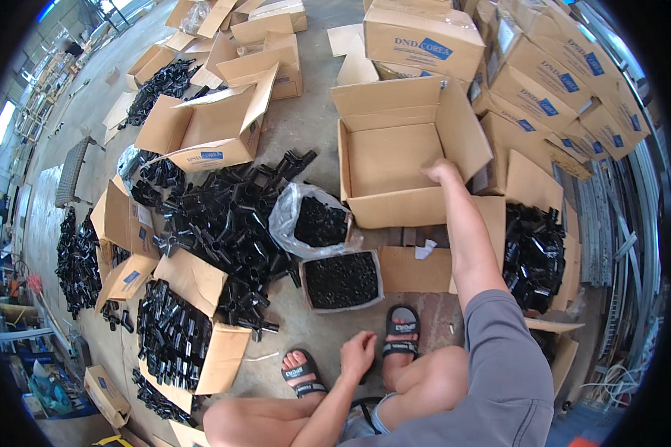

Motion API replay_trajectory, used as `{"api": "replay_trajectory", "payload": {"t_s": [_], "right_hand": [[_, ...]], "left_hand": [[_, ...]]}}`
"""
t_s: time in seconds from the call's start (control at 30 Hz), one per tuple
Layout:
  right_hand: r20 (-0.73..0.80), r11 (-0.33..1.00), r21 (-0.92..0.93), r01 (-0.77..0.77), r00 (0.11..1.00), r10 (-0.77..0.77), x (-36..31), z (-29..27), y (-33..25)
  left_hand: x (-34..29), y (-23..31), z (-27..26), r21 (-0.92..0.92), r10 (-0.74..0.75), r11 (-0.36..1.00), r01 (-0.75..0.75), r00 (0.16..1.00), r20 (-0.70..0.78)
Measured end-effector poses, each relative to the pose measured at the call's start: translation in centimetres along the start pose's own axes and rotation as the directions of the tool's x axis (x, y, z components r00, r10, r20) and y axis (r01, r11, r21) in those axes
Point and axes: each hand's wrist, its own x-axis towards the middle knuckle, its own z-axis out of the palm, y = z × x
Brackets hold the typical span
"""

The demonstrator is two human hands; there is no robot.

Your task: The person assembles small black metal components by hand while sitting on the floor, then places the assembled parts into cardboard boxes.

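Note:
My right arm stretches forward to an open cardboard box [395, 210], whose bare inside shows. My right hand [441, 173] is closed at the box's near right corner, its fingers curled over the wall; its grip is partly hidden. Low between my knees, my left hand [358, 354] is closed, and whatever it may hold is hidden, though something dark shows beside it. Ahead of my feet stands a small box of little black pieces [343, 281]. Behind it sits a clear plastic bag [282, 216] holding more small black pieces.
Black plastic pipe fittings [231, 216] lie heaped left of the bag. An open carton of black parts [173, 335] stands near left, another heap of black parts [533, 257] at right. Stacked cartons [544, 97] rise at far right. An open carton [209, 138] stands at far left.

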Motion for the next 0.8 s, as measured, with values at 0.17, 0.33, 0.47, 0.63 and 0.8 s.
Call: {"api": "replay_trajectory", "payload": {"t_s": [0.17,0.33,0.47,0.63,0.8], "right_hand": [[0.058,0.964,-0.197,-0.180,0.979,0.194,-1.5,-0.7,-6.4],[0.012,0.943,-0.281,-0.176,0.982,0.187,2.6,-2.1,-0.8],[-0.171,0.975,-0.192,0.115,0.974,-0.149,-2.6,-6.7,-4.2],[0.001,0.636,0.691,0.344,0.880,-0.476,-7.9,-15.3,-9.7],[-0.024,0.601,0.726,0.336,0.885,-0.466,-12.5,-15.3,-15.4]], "left_hand": [[1.8,0.5,-0.8,-0.011,-0.015,1.000,0.016,0.996,0.083],[3.4,1.7,-0.1,-0.041,0.010,0.999,-0.006,0.996,0.086],[3.8,1.5,0.0,-0.022,0.034,0.999,-0.033,0.997,0.067],[3.4,1.4,1.4,-0.018,0.040,0.999,-0.038,0.994,0.103],[2.4,1.8,1.6,0.029,0.064,0.997,-0.069,0.989,0.136]]}}
